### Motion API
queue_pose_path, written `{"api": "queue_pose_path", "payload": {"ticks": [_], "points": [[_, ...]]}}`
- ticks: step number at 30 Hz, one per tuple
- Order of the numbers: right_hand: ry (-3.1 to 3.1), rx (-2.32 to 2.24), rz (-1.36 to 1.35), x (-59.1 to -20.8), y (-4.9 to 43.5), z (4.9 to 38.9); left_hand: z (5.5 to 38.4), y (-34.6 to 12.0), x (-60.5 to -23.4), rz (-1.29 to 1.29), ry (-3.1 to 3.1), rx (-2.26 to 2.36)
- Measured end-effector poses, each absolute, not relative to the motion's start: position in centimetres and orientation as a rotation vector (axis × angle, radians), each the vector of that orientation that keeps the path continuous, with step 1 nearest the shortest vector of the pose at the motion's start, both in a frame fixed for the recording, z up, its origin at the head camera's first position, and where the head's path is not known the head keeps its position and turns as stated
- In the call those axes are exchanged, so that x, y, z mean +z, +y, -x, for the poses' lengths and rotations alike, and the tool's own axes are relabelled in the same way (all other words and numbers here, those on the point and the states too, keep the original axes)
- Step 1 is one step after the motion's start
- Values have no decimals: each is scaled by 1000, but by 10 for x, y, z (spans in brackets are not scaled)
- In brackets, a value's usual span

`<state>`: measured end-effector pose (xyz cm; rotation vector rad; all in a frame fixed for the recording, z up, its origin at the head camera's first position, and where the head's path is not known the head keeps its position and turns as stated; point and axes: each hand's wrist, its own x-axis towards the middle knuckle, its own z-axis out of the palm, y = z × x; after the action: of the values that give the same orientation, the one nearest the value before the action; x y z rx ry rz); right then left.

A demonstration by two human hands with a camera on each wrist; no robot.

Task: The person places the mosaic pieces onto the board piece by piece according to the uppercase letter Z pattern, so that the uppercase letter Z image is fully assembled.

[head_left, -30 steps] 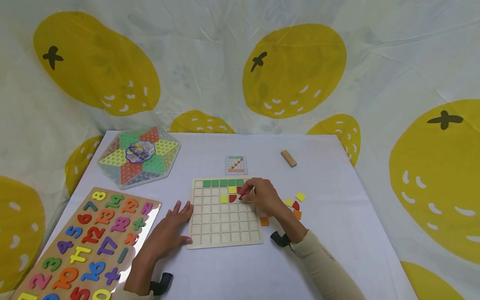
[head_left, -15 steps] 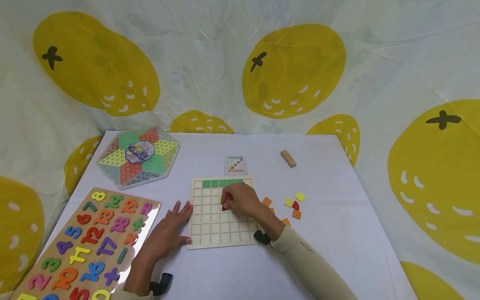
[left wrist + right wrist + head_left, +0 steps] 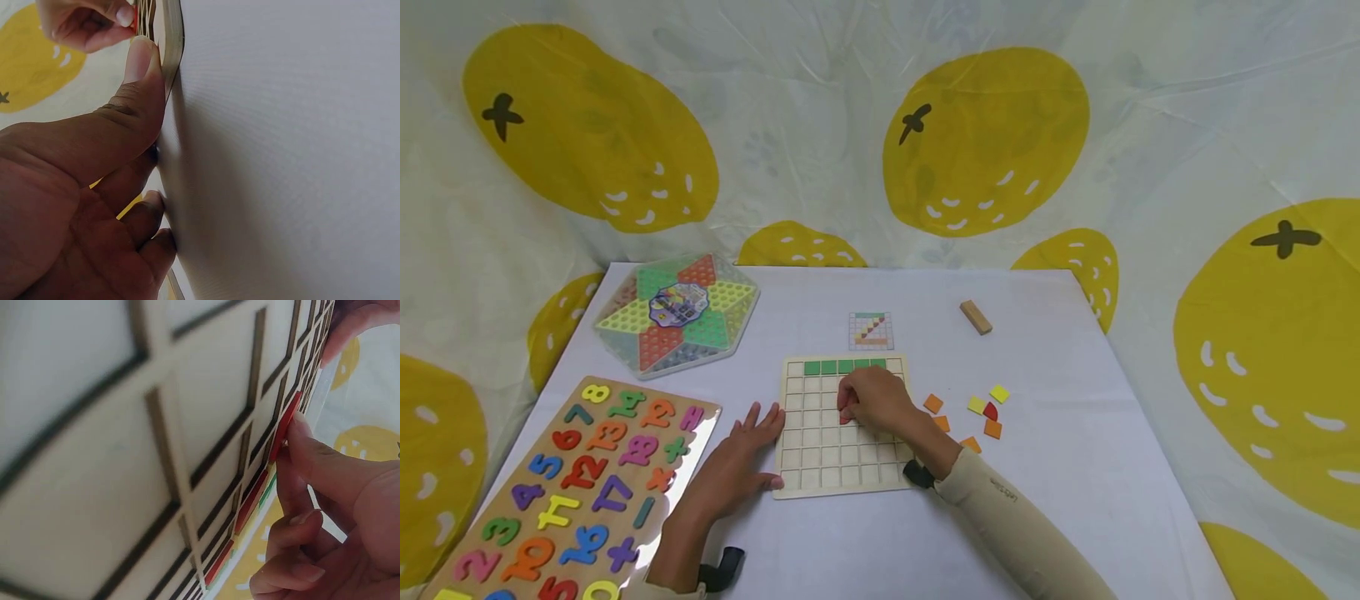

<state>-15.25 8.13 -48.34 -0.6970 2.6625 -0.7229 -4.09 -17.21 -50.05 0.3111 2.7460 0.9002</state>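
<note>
A wooden grid board (image 3: pixel 812 457) lies on the white table, with a row of green square tiles (image 3: pixel 846 366) along its far side. My right hand (image 3: pixel 880 400) is over the board's middle, pinching a red quarter-circle tile (image 3: pixel 285 429) between thumb and finger, right at a grid cell. Other red tiles (image 3: pixel 251 503) sit in cells beyond it in the right wrist view. My left hand (image 3: pixel 741 462) rests spread along the board's left edge; its thumb (image 3: pixel 140 69) touches the rim. The right hand hides part of the grid in the head view.
Loose orange (image 3: pixel 933 403), yellow (image 3: pixel 999 393) and red tiles (image 3: pixel 990 411) lie right of the board. Behind it are a pattern card (image 3: pixel 871 332) and a wooden block (image 3: pixel 976 317). At left lie a number board (image 3: pixel 576 479) and a hexagonal star-patterned game board (image 3: pixel 679 312).
My right hand has moved left and slightly nearer, from the board's upper right to its middle, carrying a red tile. The left hand has stayed at the board's edge.
</note>
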Motion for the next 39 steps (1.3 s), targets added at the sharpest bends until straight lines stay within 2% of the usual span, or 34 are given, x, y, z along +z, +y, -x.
{"api": "queue_pose_path", "payload": {"ticks": [9,18,31,39], "points": [[2719,-860,547,-483,104,151,41,-173,-502,-325,2757,885],[2757,-945,328,-473,162,156,41,-173,-504,-332,2756,872],[2839,-800,79,-472,253,153,42,-174,-503,-345,2758,875],[2793,-673,53,-480,276,146,41,-173,-500,-334,2758,874]]}}
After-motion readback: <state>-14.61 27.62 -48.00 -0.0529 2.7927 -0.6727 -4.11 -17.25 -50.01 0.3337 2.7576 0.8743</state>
